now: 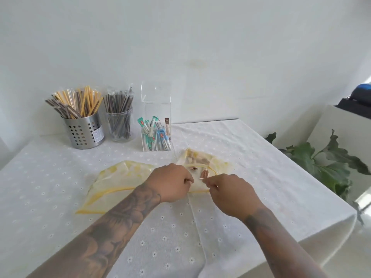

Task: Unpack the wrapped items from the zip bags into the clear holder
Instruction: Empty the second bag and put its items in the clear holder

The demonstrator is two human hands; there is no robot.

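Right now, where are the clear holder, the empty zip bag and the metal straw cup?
clear holder [147, 146]: head view, lower front wall.
empty zip bag [112, 177]: head view, flat middle.
metal straw cup [80, 135]: head view, perforated side.

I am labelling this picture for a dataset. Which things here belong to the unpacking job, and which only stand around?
Belong to the job:
- right zip bag with brown wrapped items, gripped by left hand and right hand
- left zip bag, lying flat
- clear holder

Only standing around:
- metal cup of straws
- clear cup of straws
- plant
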